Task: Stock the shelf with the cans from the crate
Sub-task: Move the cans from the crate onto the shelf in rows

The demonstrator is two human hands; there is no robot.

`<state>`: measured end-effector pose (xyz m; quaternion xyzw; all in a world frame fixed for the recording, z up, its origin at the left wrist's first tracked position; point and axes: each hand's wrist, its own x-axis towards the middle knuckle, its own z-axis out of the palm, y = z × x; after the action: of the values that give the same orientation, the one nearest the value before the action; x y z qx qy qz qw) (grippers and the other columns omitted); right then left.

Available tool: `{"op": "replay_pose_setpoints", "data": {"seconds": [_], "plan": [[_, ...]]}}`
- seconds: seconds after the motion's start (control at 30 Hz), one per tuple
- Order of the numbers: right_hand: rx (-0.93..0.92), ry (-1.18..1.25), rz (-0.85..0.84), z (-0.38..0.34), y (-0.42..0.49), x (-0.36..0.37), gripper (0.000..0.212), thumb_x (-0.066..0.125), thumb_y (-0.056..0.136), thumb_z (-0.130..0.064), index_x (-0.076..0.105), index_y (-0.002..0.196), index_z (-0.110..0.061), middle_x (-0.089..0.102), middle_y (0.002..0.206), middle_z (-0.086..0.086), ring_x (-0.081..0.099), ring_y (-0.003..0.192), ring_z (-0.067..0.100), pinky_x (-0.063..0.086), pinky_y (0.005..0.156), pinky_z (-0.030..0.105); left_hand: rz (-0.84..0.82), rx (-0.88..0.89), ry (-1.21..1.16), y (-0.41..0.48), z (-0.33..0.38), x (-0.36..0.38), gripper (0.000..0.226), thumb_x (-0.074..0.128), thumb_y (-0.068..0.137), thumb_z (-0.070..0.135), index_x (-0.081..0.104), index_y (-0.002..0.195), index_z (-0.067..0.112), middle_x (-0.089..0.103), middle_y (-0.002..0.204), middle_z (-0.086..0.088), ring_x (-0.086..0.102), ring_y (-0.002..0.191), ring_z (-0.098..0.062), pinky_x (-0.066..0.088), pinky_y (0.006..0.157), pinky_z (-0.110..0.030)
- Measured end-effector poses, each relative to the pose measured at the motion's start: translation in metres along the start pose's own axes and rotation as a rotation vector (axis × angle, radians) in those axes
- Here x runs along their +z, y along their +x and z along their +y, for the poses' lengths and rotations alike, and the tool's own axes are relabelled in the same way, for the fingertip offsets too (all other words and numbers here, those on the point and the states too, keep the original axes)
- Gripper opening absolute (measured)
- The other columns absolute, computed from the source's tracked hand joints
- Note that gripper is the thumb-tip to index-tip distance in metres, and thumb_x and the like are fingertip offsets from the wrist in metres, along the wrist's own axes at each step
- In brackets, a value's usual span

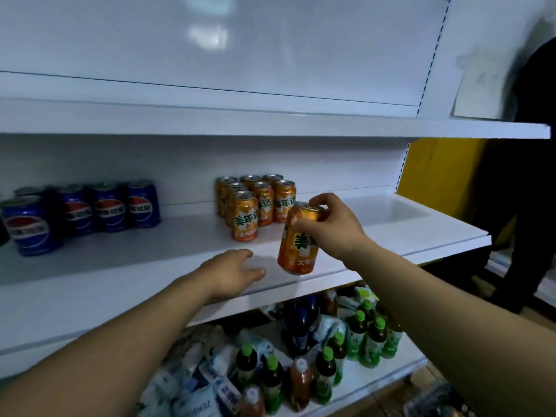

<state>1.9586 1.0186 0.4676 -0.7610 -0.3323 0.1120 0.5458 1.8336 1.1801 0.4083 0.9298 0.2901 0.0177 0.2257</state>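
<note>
One orange soda can (pixel 298 242) gripped at its lid end by right hand (pixel 331 227), fingers (pixel 323 200) curled round the rim. Long axis near upright, base kicked slightly left, over the front of the middle shelf (pixel 391 224). Left hand (pixel 231 272) flat on the shelf edge just left of the can, relaxed, holding nothing. Stocked orange cans (pixel 255 203) behind and to the left; probable drop spot at that block's front right. Blue Pepsi cans (pixel 90 212) well apart, far left. No crate in view. Cannot tell whether the base touches the shelf; rear cans partly hidden.
</note>
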Motion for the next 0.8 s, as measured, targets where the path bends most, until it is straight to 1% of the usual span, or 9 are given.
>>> {"op": "replay_pose_setpoints", "data": {"seconds": [0.03, 0.07, 0.13, 0.23, 0.3, 0.37, 0.47, 0.6, 0.8], "plan": [[-0.002, -0.038, 0.012, 0.006, 0.008, 0.006, 0.049, 0.076, 0.080, -0.029, 0.047, 0.118, -0.027, 0.060, 0.102, -0.005, 0.063, 0.097, 0.019, 0.055, 0.088, 0.044, 0.006, -0.018, 0.163, 0.006, -0.012, 0.003, 0.074, 0.042, 0.088, 0.065, 0.024, 0.149, 0.026, 0.023, 0.157, 0.000, 0.025, 0.142, -0.021, 0.022, 0.115, -0.041], [-0.013, -0.071, 0.024, 0.011, 0.015, 0.012, 0.052, 0.076, 0.080, -0.030, 0.047, 0.121, -0.026, 0.059, 0.105, -0.005, 0.062, 0.098, 0.019, 0.054, 0.089, 0.043, -0.007, -0.034, 0.251, 0.012, -0.021, 0.006, 0.075, 0.037, 0.089, 0.067, 0.019, 0.150, 0.028, 0.016, 0.159, 0.001, 0.017, 0.145, -0.021, 0.015, 0.117, -0.046], [-0.033, -0.109, 0.045, 0.021, 0.026, 0.021, 0.054, 0.076, 0.080, -0.030, 0.046, 0.126, -0.026, 0.055, 0.107, -0.006, 0.058, 0.098, 0.017, 0.053, 0.089, 0.039, -0.055, -0.092, 0.277, 0.019, -0.030, 0.011, 0.076, 0.028, 0.088, 0.072, 0.009, 0.151, 0.035, 0.002, 0.161, 0.005, 0.003, 0.147, -0.020, 0.004, 0.116, -0.052], [-0.043, -0.133, 0.064, 0.038, 0.044, 0.033, 0.053, 0.075, 0.081, -0.030, 0.046, 0.125, -0.028, 0.055, 0.112, -0.005, 0.056, 0.099, 0.017, 0.053, 0.086, 0.036, -0.092, -0.147, 0.282, 0.028, -0.033, 0.021, 0.079, 0.021, 0.084, 0.078, 0.001, 0.151, 0.039, -0.008, 0.160, 0.008, -0.007, 0.147, -0.019, -0.003, 0.115, -0.057], [-0.067, -0.155, 0.097, 0.049, 0.054, 0.042, 0.053, 0.074, 0.080, -0.034, 0.046, 0.125, -0.032, 0.056, 0.119, -0.002, 0.058, 0.105, 0.020, 0.053, 0.090, 0.040, -0.063, -0.143, 0.295, 0.030, -0.035, 0.026, 0.080, 0.020, 0.083, 0.079, 0.001, 0.150, 0.040, -0.009, 0.160, 0.008, -0.009, 0.147, -0.018, -0.003, 0.114, -0.057], [-0.094, -0.159, 0.125, 0.060, 0.065, 0.052, 0.054, 0.072, 0.082, -0.036, 0.045, 0.129, -0.034, 0.055, 0.124, 0.000, 0.056, 0.110, 0.022, 0.052, 0.094, 0.043, -0.033, -0.135, 0.304, 0.032, -0.038, 0.029, 0.079, 0.020, 0.083, 0.079, 0.002, 0.150, 0.041, -0.008, 0.160, 0.008, -0.009, 0.147, -0.017, -0.003, 0.114, -0.057], [-0.141, -0.208, 0.089, 0.069, 0.081, 0.063, 0.058, 0.067, 0.087, -0.030, 0.039, 0.139, -0.032, 0.050, 0.133, 0.001, 0.052, 0.118, 0.022, 0.047, 0.099, 0.040, -0.017, -0.142, 0.303, 0.035, -0.042, 0.031, 0.080, 0.020, 0.082, 0.080, 0.003, 0.150, 0.041, -0.007, 0.160, 0.010, -0.009, 0.147, -0.016, -0.002, 0.115, -0.056], [-0.173, -0.302, 0.019, 0.071, 0.101, 0.066, 0.068, 0.064, 0.087, -0.021, 0.031, 0.145, -0.032, 0.046, 0.138, 0.005, 0.050, 0.122, 0.025, 0.046, 0.099, 0.038, -0.011, -0.138, 0.296, 0.035, -0.042, 0.032, 0.079, 0.021, 0.082, 0.079, 0.004, 0.149, 0.042, -0.006, 0.160, 0.010, -0.009, 0.147, -0.015, -0.002, 0.115, -0.055], [-0.191, -0.381, 0.042, 0.075, 0.123, 0.079, 0.068, 0.062, 0.089, -0.025, 0.026, 0.147, -0.034, 0.046, 0.139, 0.009, 0.050, 0.121, 0.032, 0.045, 0.097, 0.042, -0.006, -0.129, 0.295, 0.033, -0.040, 0.032, 0.077, 0.020, 0.083, 0.078, 0.003, 0.149, 0.042, -0.006, 0.160, 0.010, -0.009, 0.147, -0.015, -0.003, 0.115, -0.055]]}}
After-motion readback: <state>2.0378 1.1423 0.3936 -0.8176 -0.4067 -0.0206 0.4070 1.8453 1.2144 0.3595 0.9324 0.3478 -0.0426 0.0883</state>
